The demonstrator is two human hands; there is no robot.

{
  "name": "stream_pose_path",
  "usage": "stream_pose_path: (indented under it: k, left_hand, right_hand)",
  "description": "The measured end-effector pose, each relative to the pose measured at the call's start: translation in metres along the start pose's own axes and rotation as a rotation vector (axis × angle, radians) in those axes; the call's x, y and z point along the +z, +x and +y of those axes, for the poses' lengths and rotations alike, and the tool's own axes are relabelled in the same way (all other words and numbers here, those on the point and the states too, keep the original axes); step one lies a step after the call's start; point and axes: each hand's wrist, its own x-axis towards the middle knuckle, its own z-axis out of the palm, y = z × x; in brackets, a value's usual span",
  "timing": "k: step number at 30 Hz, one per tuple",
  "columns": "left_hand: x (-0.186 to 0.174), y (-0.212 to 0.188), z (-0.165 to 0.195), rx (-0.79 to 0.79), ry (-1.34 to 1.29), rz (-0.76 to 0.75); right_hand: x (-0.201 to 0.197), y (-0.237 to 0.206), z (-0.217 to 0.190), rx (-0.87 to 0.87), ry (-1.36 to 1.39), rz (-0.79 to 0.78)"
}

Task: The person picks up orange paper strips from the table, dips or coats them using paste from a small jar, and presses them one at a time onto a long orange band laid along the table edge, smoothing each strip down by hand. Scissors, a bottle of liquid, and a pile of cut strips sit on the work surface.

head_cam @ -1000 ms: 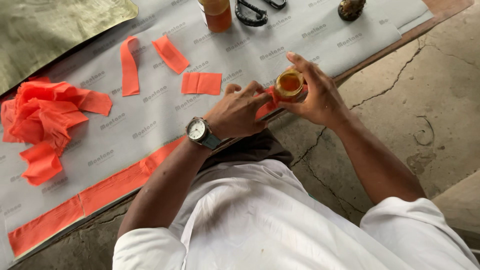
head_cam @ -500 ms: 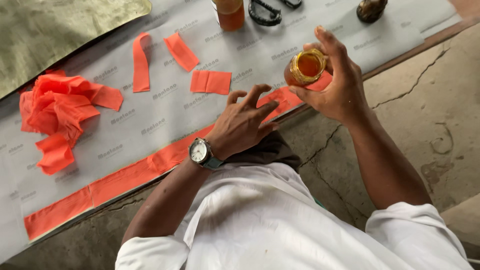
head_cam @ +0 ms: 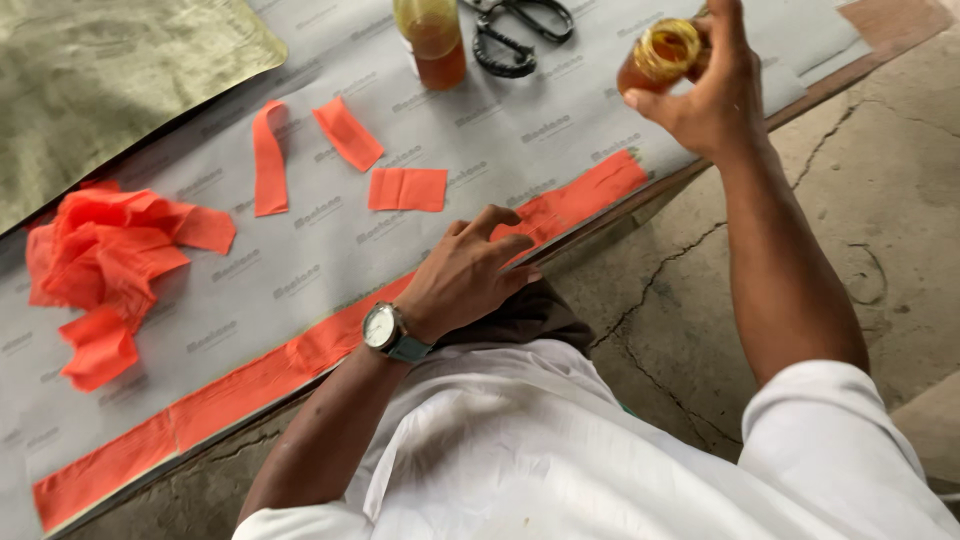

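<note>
- Cracked concrete floor (head_cam: 870,200) lies to the right of a low table (head_cam: 560,120) covered in pale grey printed paper.
- Right hand (head_cam: 705,90) is closed around a small open jar (head_cam: 660,55), lifted above the table's far right part; fingers wrap its side and the mouth faces up.
- Inside the small open jar sits an amber-orange liquid or paste, with a yellowish ring round the rim.
- A taller bottle (head_cam: 432,40) stands upright on the table to the left of the jar, partly filled with orange-brown liquid and well apart from the right hand.
- Black scissors (head_cam: 520,30) lie between the bottle and the jar.
- Left hand (head_cam: 470,275), a wristwatch (head_cam: 385,330) on its wrist, rests with fingers spread and pressed on a long orange strip (head_cam: 300,350) that runs along the table's near edge; it grips nothing.
- Three short orange pieces (head_cam: 405,188) lie flat beyond the left hand.
- A crumpled orange heap (head_cam: 100,260) sits at the left, near an olive-green sheet (head_cam: 110,90).
</note>
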Motion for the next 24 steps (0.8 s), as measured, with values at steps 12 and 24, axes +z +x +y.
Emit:
stream_pose_path:
  k: [12, 24]
  left_hand:
    - [-0.067, 0.009, -0.074, -0.206, -0.040, 0.322]
    - [-0.048, 0.023, -0.111, -0.195, 0.253, 0.101]
  right_hand:
    - [0.049, 0.041, 0.033, -0.024, -0.071, -0.097]
    - [-0.033, 0.016, 0.057, 0.189, -0.429, 0.091]
